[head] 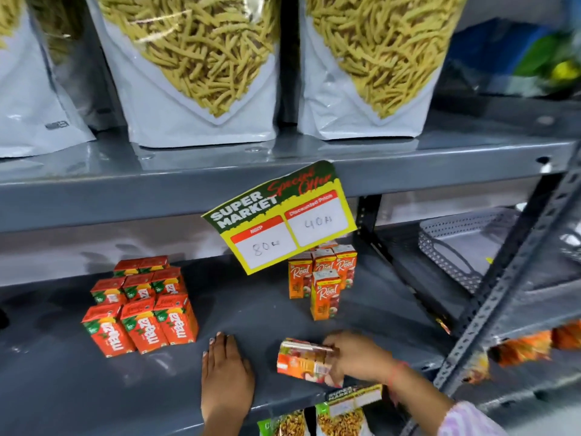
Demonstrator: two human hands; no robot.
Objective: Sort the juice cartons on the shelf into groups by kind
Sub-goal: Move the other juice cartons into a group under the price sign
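Observation:
A block of red Maaza cartons (141, 305) stands on the left of the grey shelf (267, 313). Several orange Real cartons (325, 275) stand upright at the middle right, partly behind a hanging price sign. My right hand (358, 357) grips one Real carton (303, 361) that lies tilted on its side near the shelf's front edge. My left hand (224, 369) rests flat on the shelf, fingers together, holding nothing, between the Maaza block and the held carton.
A yellow and green price sign (279, 218) hangs from the upper shelf edge. Large snack pouches (195, 67) stand on the shelf above. A perforated grey tray (462, 247) sits on the neighbouring shelf right. A slotted metal upright (509, 278) crosses at right. Snack packs (339, 420) hang below.

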